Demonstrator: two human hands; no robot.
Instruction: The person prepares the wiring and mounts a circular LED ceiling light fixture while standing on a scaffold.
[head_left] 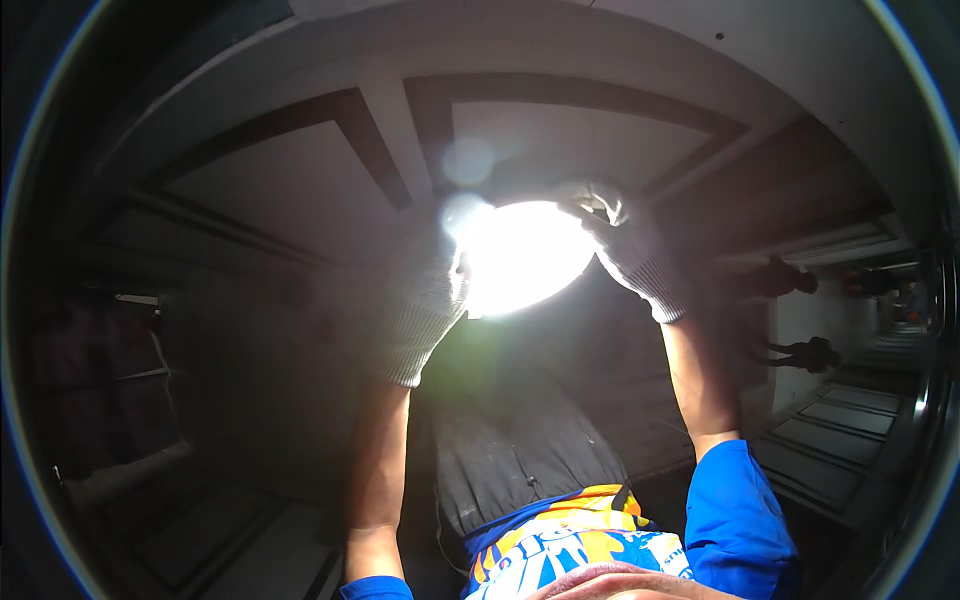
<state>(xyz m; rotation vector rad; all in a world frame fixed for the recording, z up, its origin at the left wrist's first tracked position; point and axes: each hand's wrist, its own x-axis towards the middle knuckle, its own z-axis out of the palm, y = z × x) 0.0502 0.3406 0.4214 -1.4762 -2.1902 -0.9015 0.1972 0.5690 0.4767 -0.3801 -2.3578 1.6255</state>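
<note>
A round, flat-looking white panel (pixel 530 258) is so bright that its surface is washed out, and I cannot make out its exact kind. It is held up in front of me between both hands. My left hand (pixel 432 300), in a pale knitted glove, grips its left edge; glare and shadow hide most of those fingers. At the upper right rim, my right hand (pixel 622 240) in a matching glove is closed on the edge, with its fingers bent over it. Dark trousers (pixel 525 455) show below the panel.
Large pale panels with dark borders (pixel 580 130) stretch across the top. At the far right, two people (pixel 805 355) show as dark shapes near a bright passage (pixel 905 300). A dim, framed opening (pixel 110 380) is at the left.
</note>
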